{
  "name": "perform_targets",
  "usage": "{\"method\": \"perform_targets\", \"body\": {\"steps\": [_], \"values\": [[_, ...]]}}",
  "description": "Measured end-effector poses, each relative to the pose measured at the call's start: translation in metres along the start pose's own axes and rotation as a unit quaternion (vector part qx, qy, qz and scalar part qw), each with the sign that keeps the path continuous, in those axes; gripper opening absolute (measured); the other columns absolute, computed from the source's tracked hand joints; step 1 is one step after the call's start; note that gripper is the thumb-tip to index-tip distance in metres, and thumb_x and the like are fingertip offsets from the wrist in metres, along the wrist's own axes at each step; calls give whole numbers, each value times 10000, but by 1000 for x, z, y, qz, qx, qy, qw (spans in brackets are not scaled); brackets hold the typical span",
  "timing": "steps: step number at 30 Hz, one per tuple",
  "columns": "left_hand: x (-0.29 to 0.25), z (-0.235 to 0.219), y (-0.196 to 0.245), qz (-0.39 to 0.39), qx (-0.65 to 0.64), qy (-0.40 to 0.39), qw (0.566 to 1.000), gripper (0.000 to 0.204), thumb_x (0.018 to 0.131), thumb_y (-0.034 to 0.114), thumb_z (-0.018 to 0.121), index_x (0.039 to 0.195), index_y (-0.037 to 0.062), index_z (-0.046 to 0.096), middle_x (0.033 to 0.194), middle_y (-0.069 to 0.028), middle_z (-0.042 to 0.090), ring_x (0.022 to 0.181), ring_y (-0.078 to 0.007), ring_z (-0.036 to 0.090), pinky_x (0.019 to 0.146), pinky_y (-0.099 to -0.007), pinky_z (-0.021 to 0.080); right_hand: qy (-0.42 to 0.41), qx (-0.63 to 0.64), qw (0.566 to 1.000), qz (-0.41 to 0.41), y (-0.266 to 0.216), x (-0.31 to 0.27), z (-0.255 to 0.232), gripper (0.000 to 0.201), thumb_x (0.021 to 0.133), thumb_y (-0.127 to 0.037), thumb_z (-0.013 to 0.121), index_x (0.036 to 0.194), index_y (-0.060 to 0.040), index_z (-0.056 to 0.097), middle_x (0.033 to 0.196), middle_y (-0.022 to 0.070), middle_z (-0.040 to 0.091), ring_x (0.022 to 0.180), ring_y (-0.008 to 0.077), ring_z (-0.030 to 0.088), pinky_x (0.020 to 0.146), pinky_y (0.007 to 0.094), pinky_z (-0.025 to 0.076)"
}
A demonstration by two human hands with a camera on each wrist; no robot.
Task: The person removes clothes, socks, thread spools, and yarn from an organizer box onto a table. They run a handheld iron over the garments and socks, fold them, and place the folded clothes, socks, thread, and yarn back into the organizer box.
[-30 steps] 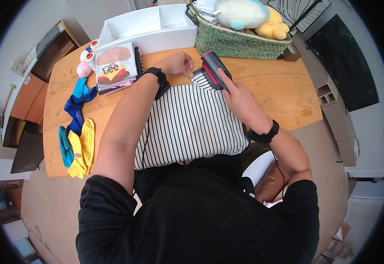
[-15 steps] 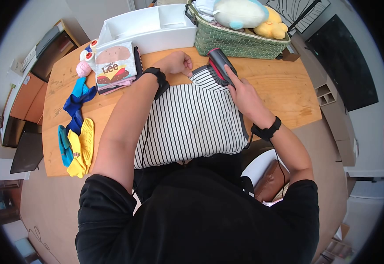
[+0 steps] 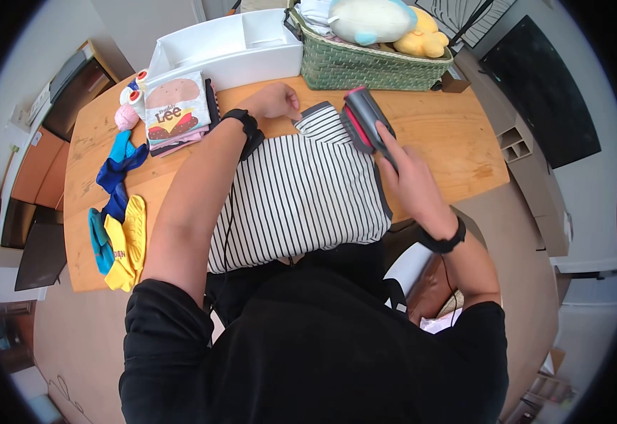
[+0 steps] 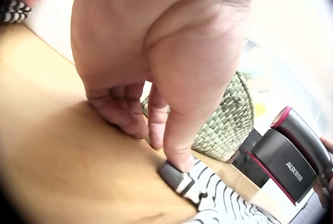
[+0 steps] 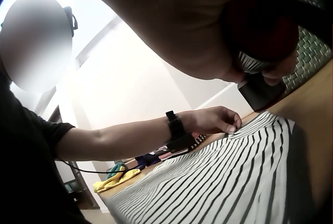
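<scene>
A black-and-white striped garment [image 3: 301, 191] with dark edging lies over the table's near edge. At its far end, a small striped section [image 3: 322, 126] bends outward. My left hand [image 3: 274, 101] holds the dark edge there, with the thumb pressed on the cloth in the left wrist view [image 4: 179, 159]. My right hand [image 3: 414, 185] grips a dark grey and pink handheld appliance [image 3: 366, 116], marked AUX in the left wrist view [image 4: 286, 164]. The appliance's head is raised beside the striped section's right side; whether it touches the cloth I cannot tell.
Folded clothes [image 3: 175, 113] and a white divided bin [image 3: 227, 53] stand far left, and a green woven basket [image 3: 372, 67] with plush toys at the back. Yellow [image 3: 126, 240] and blue socks [image 3: 119, 173] lie on the left. Cords hang from both wrists.
My right hand has moved the appliance rightward, off the striped section, which shows more fully. My left hand keeps its hold. The head view has shifted slightly.
</scene>
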State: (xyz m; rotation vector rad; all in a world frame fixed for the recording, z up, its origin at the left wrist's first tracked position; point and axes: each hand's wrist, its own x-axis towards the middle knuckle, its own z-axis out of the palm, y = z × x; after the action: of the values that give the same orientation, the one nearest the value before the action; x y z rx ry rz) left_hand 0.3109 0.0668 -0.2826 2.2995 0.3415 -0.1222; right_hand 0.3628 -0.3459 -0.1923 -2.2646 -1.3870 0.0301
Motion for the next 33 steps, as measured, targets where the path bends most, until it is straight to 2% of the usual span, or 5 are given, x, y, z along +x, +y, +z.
{"method": "perform_targets", "body": {"steps": [4,16,20,26,33], "values": [[5,21,44,94,138,120,979,641,886,411,981,1353,21,778,1247,-182,826,1211,-380,778,1057,-465,602,-10,12,1000,12,-8,-45,-1,758,1105,-97,712,1794,-284,457,973,261,641,885,506,693,828,575,572],[16,45,59,97,198,160,962,426,914,216,911,1273,24,787,1183,-187,827,1168,-389,778,1004,-504,616,-30,-11,998,46,-13,-69,6,757,1116,-111,708,1802,-286,440,975,253,637,869,499,704,812,572,583],[-75,37,81,186,286,217,915,358,913,166,885,1216,21,761,1132,-176,796,1140,-401,758,1001,-514,605,-5,27,1000,8,-27,-62,11,768,1111,-124,713,1806,-286,429,990,255,638,869,497,704,806,568,585],[-251,71,34,89,319,147,932,729,993,437,839,1565,33,632,1609,-217,629,1501,-419,599,1245,-546,487,-82,60,995,-21,-80,-28,38,723,1128,-167,706,1794,-305,463,1004,221,626,844,460,672,815,533,577],[-307,56,-24,-44,313,114,942,1196,958,781,762,1790,14,374,1887,-242,311,1757,-435,271,1418,-626,229,-124,4,990,-63,-102,6,74,713,1146,-203,679,1802,-338,436,1003,228,626,793,442,682,781,542,597]]}}
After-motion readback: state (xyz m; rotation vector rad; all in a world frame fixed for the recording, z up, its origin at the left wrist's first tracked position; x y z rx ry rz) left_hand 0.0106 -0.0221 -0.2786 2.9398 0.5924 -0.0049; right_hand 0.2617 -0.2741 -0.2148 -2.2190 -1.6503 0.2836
